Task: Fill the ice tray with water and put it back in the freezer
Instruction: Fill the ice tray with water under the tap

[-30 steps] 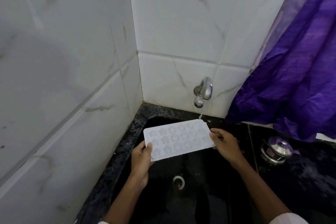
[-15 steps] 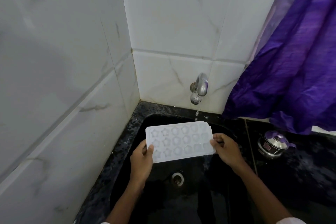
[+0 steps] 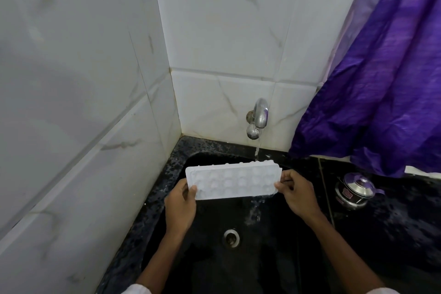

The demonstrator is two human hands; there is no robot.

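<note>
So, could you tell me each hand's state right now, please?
Left hand: grips the ice tray, left end.
Right hand: pinches its right end.

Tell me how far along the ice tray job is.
Done: the tray is over the sink and the tap is running. In hand: the left hand and right hand grip the tray's ends, with the stream hitting its far right corner and water spilling off the near edge. How full the cells are I cannot tell. Left: finish filling, level it, carry it to the freezer, which is not in view.
</note>
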